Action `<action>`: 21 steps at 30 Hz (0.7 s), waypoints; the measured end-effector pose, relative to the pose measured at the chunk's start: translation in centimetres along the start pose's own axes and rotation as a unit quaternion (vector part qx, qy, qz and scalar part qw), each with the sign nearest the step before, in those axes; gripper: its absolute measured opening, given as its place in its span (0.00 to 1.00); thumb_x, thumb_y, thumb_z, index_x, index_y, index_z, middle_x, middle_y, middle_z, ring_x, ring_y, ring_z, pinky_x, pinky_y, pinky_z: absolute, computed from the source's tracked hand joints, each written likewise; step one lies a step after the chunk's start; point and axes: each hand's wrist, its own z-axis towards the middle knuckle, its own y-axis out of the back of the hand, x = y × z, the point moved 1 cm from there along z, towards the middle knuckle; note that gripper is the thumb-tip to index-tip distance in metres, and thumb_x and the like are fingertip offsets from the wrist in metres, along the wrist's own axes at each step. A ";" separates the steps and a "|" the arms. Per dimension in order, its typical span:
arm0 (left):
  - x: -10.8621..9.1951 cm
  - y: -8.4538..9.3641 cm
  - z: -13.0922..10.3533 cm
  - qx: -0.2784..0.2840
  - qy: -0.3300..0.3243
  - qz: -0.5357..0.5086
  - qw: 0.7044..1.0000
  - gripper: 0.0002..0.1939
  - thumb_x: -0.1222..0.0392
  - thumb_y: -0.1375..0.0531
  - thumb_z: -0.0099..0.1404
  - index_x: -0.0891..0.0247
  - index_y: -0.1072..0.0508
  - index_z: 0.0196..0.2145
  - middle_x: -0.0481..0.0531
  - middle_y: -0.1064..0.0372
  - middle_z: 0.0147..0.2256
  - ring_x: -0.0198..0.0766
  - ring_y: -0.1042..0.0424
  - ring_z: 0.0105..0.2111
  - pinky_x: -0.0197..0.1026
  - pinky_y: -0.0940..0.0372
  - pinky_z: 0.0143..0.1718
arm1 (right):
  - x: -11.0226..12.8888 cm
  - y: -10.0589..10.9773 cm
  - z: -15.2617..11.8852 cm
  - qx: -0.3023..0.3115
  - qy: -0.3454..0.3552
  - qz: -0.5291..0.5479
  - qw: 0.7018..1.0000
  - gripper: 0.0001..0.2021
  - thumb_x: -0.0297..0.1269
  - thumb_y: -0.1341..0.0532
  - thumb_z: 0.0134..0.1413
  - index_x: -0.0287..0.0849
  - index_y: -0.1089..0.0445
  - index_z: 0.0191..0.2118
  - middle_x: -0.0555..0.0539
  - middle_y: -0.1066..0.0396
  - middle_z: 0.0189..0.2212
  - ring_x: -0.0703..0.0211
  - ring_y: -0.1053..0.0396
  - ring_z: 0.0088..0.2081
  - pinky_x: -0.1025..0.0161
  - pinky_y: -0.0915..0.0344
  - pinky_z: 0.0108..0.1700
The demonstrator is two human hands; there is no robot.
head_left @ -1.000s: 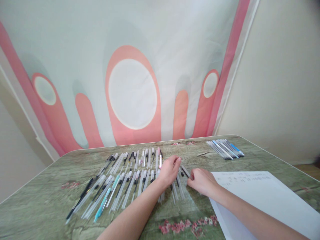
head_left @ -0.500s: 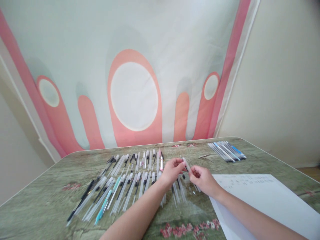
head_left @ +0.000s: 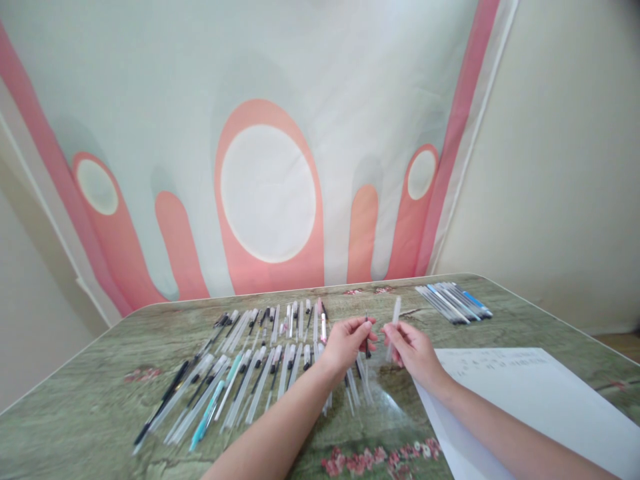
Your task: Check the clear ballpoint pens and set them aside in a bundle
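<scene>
My left hand [head_left: 349, 341] pinches a thin dark pen refill [head_left: 367, 348], held upright above the table. Just to its right, my right hand [head_left: 413, 348] is closed around a translucent pen barrel [head_left: 397, 311], whose upper end sticks out past the fingers. A small gap separates refill and barrel. Beneath and left of my hands lie rows of disassembled pens, among them clear barrels [head_left: 256, 393], dark refills and caps. A turquoise pen [head_left: 206, 417] rests near the front of that group. My left forearm hides part of the nearer row.
A bundle of pens [head_left: 453, 303], grey with some blue, lies at the back right. White paper [head_left: 525, 400] with faint writing is under my right forearm. The wood-patterned table [head_left: 75, 407] meets a pink-and-grey printed backdrop [head_left: 270, 67] behind.
The refill and the barrel, close together between my hands before, are now apart. My right hand has turned the barrel upright and shifted slightly right; the left now holds the refill upright.
</scene>
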 end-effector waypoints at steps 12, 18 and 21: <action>0.5 -0.4 -0.5 0.052 -0.055 0.233 0.969 0.19 0.51 0.50 0.59 0.66 0.26 0.36 0.51 0.30 0.24 0.28 0.45 0.15 0.33 0.48 0.17 | -3.3 1.6 2.5 -0.100 -0.128 0.374 0.913 0.10 0.41 0.35 0.43 0.41 0.33 0.29 0.51 0.28 0.25 0.66 0.32 0.24 0.70 0.32 0.26; 0.4 -0.5 -0.8 0.059 -0.057 0.252 0.964 0.20 0.51 0.51 0.59 0.66 0.27 0.38 0.50 0.29 0.26 0.30 0.44 0.15 0.33 0.46 0.19 | -2.9 1.6 2.4 -0.092 -0.126 0.386 0.909 0.09 0.40 0.36 0.45 0.41 0.33 0.30 0.51 0.29 0.25 0.67 0.32 0.24 0.70 0.33 0.25; 0.6 -0.5 -0.7 0.061 -0.060 0.257 0.963 0.20 0.51 0.51 0.59 0.66 0.26 0.36 0.50 0.29 0.26 0.30 0.44 0.15 0.33 0.46 0.19 | -2.8 1.6 2.4 -0.092 -0.128 0.386 0.909 0.09 0.40 0.36 0.45 0.41 0.33 0.30 0.52 0.30 0.24 0.68 0.33 0.23 0.71 0.34 0.25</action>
